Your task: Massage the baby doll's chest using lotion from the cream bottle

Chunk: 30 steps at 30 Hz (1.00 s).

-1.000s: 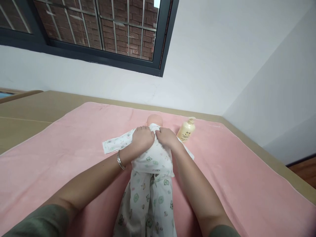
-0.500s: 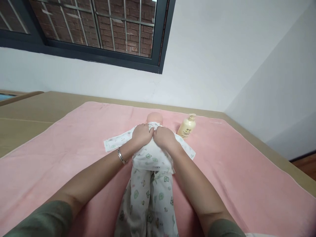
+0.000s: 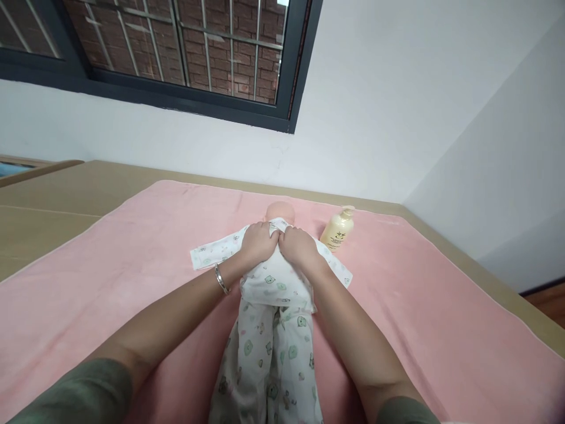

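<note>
Only the view slightly shifted: 2 hands (image 3: 259, 241) (image 3: 300, 247) tight on patterned shirt (image 3: 274, 281), bottle (image 3: 338, 230) near 1 sleeve (image 3: 336, 266), blanket (image 3: 406, 282) beneath.

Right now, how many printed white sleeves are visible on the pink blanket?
2: the first sleeve lies beside the left hand; the second sleeve lies beyond the right hand, near the pump bottle. The hands may hide parts of both.

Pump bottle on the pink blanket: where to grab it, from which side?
Likely best around the broad body of the pump bottle, below the pump head, coming from the person's right. It stands pump up, so the wide body should offer a steadier hold than the narrow top, and the printed sleeve lies close by its near left.
</note>
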Tool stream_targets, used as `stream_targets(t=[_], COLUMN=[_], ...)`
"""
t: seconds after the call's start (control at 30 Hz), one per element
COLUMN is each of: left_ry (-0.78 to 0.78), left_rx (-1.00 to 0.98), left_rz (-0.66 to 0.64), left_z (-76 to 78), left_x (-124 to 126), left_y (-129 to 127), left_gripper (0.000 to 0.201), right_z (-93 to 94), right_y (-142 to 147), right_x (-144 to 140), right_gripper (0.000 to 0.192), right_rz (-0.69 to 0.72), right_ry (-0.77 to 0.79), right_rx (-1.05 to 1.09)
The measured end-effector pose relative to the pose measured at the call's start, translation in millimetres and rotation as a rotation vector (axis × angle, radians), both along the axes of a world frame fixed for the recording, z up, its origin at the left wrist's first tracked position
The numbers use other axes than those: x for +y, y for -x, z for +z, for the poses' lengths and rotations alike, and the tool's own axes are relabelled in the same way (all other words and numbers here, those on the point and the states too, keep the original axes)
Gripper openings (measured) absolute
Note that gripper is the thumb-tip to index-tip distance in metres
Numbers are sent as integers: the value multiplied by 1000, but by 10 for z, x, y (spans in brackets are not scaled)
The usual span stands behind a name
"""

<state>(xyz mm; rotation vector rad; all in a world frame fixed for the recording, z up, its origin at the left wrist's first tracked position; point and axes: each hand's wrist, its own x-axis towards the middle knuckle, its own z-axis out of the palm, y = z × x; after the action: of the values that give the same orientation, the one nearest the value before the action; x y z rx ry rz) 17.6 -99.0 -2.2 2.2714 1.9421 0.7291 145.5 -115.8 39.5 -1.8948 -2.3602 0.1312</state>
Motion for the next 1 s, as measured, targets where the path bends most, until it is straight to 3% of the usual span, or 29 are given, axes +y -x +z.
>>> stream_targets(t=[0.13,0.33,0.67,0.8,1.0], left_ry=[-9,-79,-197,-130,-120], left_rx=[-66,-177,-111,-176,-174], left_rz=[28,22,-43,24,-13], left_z=[-72,-151,-149,-175,-177], left_x=[10,11,-100,-52,-5], left_y=[-10,-2,-2,-7,17], left_gripper=[38,37,36,45,38], right_z=[-14,-69,-78,-44,18], right_y=[-83,-117,-176,-112,30], right_x=[143,227,235,146,-57], right_gripper=[51,56,55,54,42], right_rz=[-63,-51,-33,-46,-24], right_ry=[49,51,60,31,-64], right_rx=[116,136,173,96,-19])
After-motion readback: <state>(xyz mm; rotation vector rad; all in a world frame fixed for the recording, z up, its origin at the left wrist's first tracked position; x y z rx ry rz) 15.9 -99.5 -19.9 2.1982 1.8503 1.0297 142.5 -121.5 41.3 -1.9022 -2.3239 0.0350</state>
